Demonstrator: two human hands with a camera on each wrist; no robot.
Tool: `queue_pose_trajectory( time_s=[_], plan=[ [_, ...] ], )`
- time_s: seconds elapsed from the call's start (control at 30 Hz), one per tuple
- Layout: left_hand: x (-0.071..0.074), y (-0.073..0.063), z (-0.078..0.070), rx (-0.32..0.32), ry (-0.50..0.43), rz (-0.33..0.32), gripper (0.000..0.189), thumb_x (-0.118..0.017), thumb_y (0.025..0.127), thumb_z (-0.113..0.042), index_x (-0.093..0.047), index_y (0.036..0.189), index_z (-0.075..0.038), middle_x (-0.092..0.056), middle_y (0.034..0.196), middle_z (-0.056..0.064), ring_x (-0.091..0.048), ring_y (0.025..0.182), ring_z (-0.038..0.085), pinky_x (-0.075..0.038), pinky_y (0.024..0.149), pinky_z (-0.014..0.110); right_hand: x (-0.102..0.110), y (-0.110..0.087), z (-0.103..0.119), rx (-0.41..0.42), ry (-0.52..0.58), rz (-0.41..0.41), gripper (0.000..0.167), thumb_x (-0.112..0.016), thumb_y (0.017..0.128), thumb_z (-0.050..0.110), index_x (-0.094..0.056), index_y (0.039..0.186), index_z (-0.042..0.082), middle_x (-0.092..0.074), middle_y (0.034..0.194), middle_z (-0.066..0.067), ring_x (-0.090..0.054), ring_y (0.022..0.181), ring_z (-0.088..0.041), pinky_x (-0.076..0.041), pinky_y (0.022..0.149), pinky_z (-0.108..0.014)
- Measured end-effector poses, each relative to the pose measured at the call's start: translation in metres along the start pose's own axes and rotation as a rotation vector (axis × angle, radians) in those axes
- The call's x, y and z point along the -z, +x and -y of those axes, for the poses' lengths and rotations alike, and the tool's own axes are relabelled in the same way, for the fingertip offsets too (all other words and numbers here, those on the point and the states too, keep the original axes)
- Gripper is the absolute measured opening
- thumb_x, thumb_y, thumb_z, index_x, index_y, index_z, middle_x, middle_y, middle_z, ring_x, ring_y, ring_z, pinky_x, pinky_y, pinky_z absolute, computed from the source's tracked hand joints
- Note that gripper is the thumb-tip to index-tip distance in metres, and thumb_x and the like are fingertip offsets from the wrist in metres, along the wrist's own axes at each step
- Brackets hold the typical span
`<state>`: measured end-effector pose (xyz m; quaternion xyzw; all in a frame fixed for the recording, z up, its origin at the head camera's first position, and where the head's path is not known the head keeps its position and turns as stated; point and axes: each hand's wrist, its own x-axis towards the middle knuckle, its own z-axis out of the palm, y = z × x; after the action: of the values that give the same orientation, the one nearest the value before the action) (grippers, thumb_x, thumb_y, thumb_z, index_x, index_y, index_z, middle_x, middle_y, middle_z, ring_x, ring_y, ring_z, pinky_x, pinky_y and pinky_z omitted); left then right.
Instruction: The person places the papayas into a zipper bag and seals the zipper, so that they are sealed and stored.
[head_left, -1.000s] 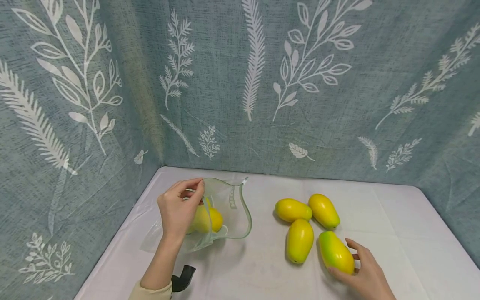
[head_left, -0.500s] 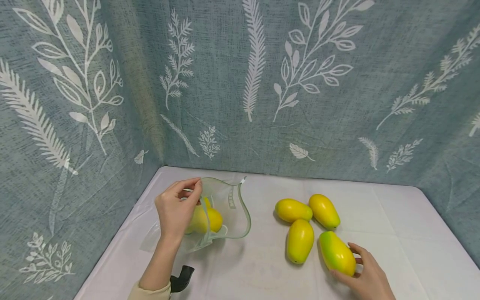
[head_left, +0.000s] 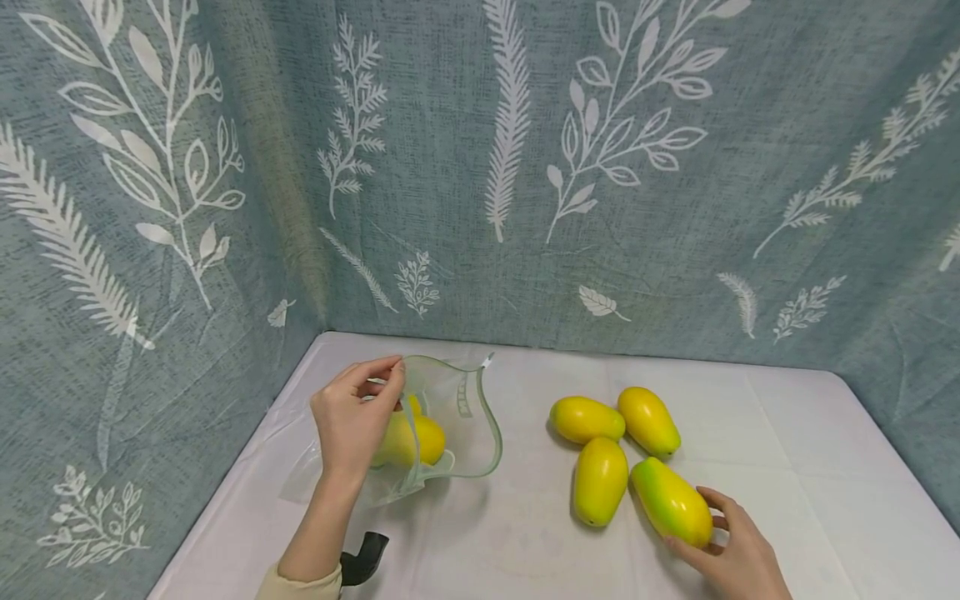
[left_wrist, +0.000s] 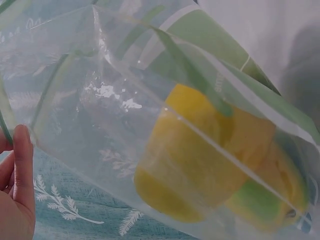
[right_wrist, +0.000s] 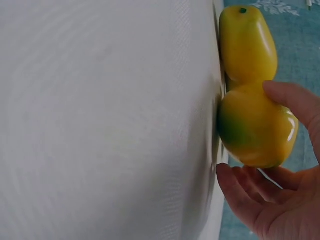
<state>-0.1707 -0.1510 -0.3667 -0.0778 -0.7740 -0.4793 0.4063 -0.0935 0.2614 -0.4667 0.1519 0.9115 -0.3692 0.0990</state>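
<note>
My left hand (head_left: 356, 412) pinches the rim of a clear plastic zip bag (head_left: 468, 433) between thumb and fingertips, and the bag's mouth gapes to the right. Yellow mangoes (left_wrist: 185, 150) lie inside it, seen through the film in the left wrist view. At the right, my right hand (head_left: 738, 546) holds a yellow mango with a green end (head_left: 672, 504), thumb on one side and fingers curled round the other. In the right wrist view this mango (right_wrist: 257, 127) sits low by the cloth, and another mango (right_wrist: 247, 42) shows behind it.
Three more yellow mangoes, one lying sideways (head_left: 587, 420), one at the back (head_left: 648, 422) and one in front (head_left: 601, 482), lie left of the right hand. A black curved object (head_left: 366, 558) shows beside the left sleeve (head_left: 300, 583). A patterned curtain (head_left: 450, 167) borders the white-covered table (head_left: 517, 550).
The mango at my right hand has turned and shifted slightly left and away from me. My left hand and the bag moved slightly left at first, then held still.
</note>
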Motion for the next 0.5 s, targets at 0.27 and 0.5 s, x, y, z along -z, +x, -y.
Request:
queue_pose_trajectory(
  time_s=[0.27,0.5],
  plan=[
    [-0.0002,-0.0008,0.0009,0.015,0.008,0.014,0.007,-0.072,0.085,-0.002,-0.078,0.089,-0.002,-0.070,0.074,0.006,-0.062,0.050,0.008,-0.052,0.048,0.015,-0.0004,-0.0004,0.0011,0.015,0.000,-0.014,0.106,-0.084,0.069,0.052,-0.032,0.144,-0.003,-0.038,0.140,-0.028,-0.046,0.117,-0.045,-0.056,0.085,-0.042],
    [-0.0004,-0.0010,0.0010,0.008,0.029,0.018,0.007,-0.073,0.084,-0.002,-0.078,0.088,-0.001,-0.070,0.073,0.007,-0.062,0.049,0.008,-0.050,0.046,0.015,0.0071,-0.0052,0.0075,0.016,0.014,-0.042,0.107,-0.082,0.070,0.055,-0.031,0.145,-0.002,-0.037,0.141,-0.026,-0.046,0.118,-0.045,-0.056,0.085,-0.044]
  ],
)
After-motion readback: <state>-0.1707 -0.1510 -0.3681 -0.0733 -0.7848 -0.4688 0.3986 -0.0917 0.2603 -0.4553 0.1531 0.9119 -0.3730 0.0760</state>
